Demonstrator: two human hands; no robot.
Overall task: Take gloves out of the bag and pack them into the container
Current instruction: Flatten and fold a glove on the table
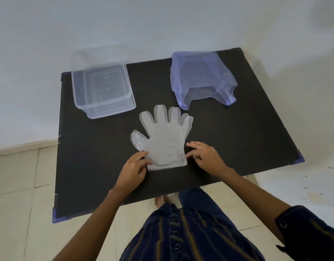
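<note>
Between the left hand (133,167) and right hand (206,157), fingers loosely spread at its cuff, glove (163,140) flat, fingertips toward the wall.

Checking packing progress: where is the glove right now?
The glove lies flat mid-table, nearer than the container and bag, its cuff between the left hand and right hand.

Thin plastic glove (163,140), matt table (237,132)

The glove (163,142) is translucent white, the bag (202,80) pale violet-blue, the container (103,85) clear, the table (237,138) matte black; the shirt (190,232) is navy with mustard stripes.
</note>
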